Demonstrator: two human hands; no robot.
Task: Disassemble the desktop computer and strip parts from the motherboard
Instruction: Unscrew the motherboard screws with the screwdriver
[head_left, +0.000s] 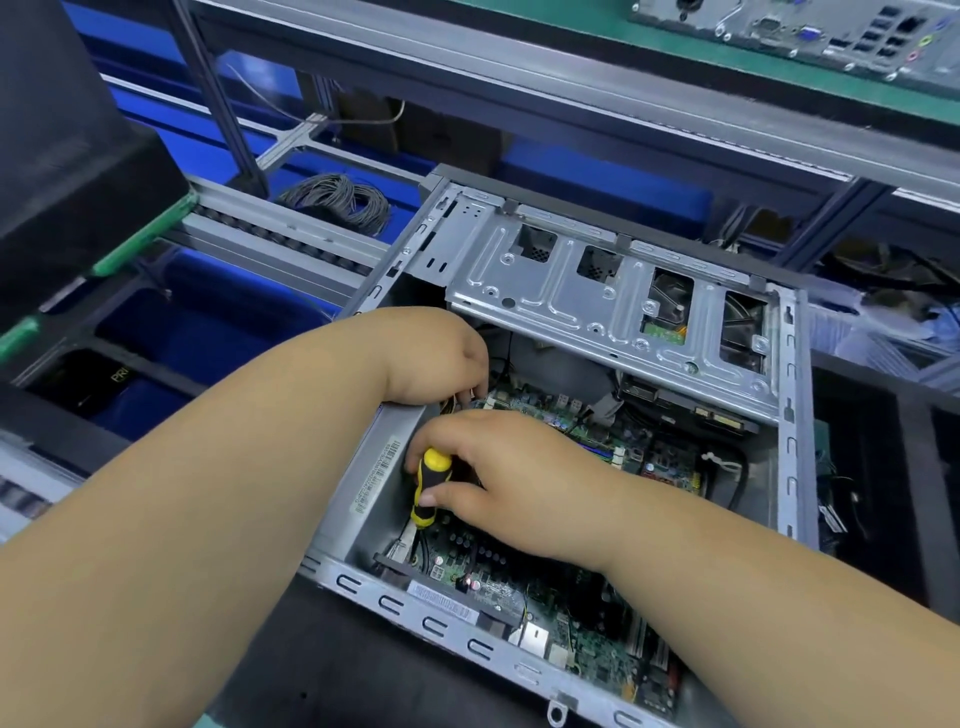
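A: Where are we?

B: Case (597, 332) lies open on the counter, board (597, 447) still inside. Right hand (498, 478) grips a screwdriver (431, 486), tip down by the left wall. Left hand (441, 358) curls onto cables (454, 402) at the board edge; looks like a pinch.

A: Next?

B: Probably unplug that connector, then the board screws.

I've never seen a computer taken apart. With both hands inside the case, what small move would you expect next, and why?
Probably pulling the connector free: the left hand pinches wires at the motherboard edge, while the right hand grips the yellow screwdriver, its tip hidden low in the case.
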